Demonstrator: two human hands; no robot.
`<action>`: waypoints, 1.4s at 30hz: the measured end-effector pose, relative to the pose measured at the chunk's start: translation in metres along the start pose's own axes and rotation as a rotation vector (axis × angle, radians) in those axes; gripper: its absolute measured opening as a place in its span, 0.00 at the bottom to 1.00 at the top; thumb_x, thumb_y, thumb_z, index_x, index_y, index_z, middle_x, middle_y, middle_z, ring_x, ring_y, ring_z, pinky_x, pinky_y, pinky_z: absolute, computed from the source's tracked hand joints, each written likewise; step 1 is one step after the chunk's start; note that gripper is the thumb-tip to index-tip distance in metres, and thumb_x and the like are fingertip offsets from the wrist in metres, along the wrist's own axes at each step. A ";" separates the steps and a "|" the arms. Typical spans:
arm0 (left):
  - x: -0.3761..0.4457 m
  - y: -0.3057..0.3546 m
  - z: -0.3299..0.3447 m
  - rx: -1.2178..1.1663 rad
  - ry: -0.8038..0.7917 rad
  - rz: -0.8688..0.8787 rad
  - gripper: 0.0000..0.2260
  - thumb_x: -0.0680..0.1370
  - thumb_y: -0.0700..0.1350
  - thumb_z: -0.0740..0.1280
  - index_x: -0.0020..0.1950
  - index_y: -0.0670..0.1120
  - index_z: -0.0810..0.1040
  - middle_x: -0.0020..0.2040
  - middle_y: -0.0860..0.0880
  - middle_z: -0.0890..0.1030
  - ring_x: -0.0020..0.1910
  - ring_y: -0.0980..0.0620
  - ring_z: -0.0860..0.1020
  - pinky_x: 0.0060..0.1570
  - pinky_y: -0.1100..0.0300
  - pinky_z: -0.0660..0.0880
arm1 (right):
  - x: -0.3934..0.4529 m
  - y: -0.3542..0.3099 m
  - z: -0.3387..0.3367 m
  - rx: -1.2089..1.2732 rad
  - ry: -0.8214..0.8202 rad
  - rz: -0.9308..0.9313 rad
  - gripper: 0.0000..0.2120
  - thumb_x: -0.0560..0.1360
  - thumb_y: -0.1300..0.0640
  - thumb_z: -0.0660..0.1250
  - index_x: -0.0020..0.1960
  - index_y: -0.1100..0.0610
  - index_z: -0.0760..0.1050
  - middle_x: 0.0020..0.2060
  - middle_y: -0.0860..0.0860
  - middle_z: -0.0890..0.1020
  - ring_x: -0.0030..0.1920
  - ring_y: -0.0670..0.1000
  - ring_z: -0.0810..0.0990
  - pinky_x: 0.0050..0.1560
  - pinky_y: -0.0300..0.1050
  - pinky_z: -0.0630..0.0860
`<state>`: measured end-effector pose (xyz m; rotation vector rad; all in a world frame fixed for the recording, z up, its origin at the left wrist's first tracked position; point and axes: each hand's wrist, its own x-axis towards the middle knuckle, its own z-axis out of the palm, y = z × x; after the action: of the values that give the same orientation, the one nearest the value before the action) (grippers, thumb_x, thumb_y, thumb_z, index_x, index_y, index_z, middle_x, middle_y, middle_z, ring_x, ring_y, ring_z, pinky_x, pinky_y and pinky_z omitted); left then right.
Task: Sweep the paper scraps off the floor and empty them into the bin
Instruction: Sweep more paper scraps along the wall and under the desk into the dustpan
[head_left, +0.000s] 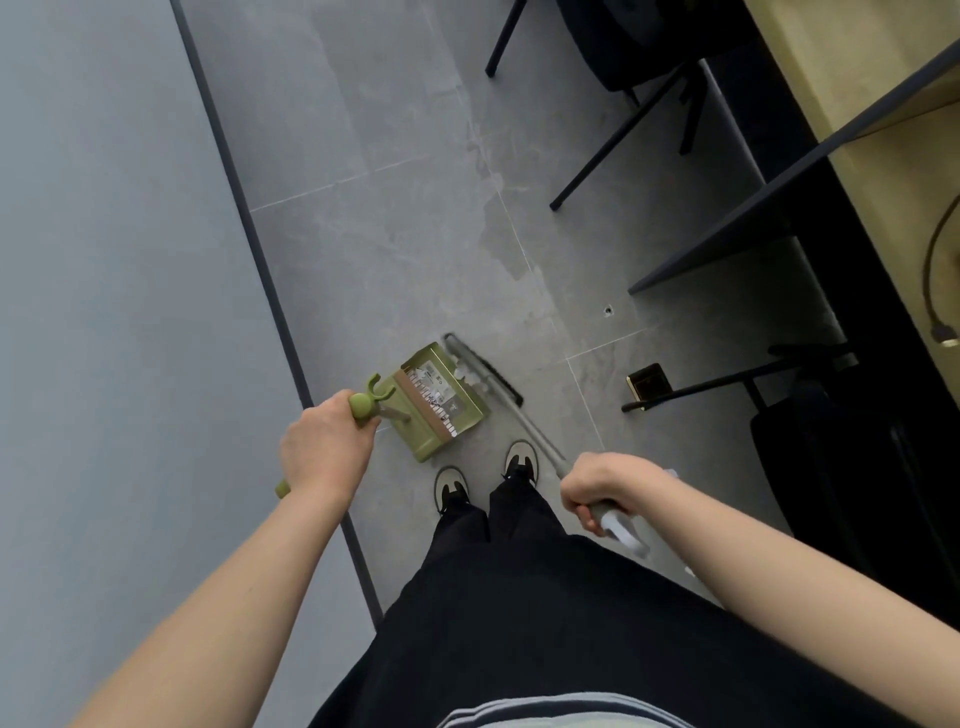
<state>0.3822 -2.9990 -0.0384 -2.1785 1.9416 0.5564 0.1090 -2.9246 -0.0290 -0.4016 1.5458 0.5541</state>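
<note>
Looking straight down at a grey tiled floor (395, 218), and the sweep is at its closing stroke. The left hand (324, 449) is wrapped round the green handle of the long-handled dustpan (441, 402), which sits on the floor just ahead of the person's shoes, its open mouth facing the broom. The right hand (602, 491) is closed round the pale grip of the broom (485, 374), whose dark bristle head lies right against the pan's mouth. The paper scraps (467, 375) are pinched in a small white cluster between bristles and pan lip, with more pale bits apparently already lying inside the pan. So the step in hand looks like the final push of scraps into the pan. Next, I'd judge, comes a short firm draw of the bristles toward the pan while the left hand keeps the lip flat on the tile, so nothing slips beneath. Then the pan must be carried level to the bin, which is nowhere in view here. To the right stand dark chair legs (618, 140) and a wooden worktop (852, 57).
</note>
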 end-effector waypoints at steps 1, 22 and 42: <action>-0.001 0.000 0.002 -0.003 -0.001 0.000 0.14 0.78 0.57 0.67 0.50 0.47 0.78 0.40 0.44 0.80 0.38 0.41 0.76 0.35 0.54 0.72 | -0.004 0.000 0.003 -0.018 -0.014 -0.007 0.07 0.73 0.69 0.53 0.48 0.64 0.68 0.22 0.54 0.70 0.22 0.49 0.69 0.30 0.42 0.72; -0.036 -0.047 0.007 -0.225 0.043 -0.128 0.13 0.78 0.56 0.68 0.54 0.48 0.81 0.44 0.43 0.82 0.39 0.45 0.72 0.35 0.56 0.66 | -0.051 0.024 0.017 0.101 0.118 -0.030 0.04 0.74 0.69 0.59 0.41 0.64 0.70 0.21 0.52 0.69 0.18 0.46 0.66 0.22 0.35 0.66; -0.098 -0.037 0.012 -0.241 0.140 -0.186 0.12 0.77 0.54 0.69 0.51 0.46 0.81 0.42 0.42 0.82 0.38 0.43 0.71 0.35 0.56 0.67 | -0.025 0.101 -0.006 0.252 0.162 -0.017 0.08 0.75 0.70 0.56 0.39 0.62 0.66 0.22 0.52 0.68 0.17 0.46 0.63 0.20 0.33 0.65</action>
<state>0.4089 -2.8996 -0.0166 -2.5773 1.7897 0.6512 0.0479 -2.8476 0.0056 -0.2709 1.7420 0.3130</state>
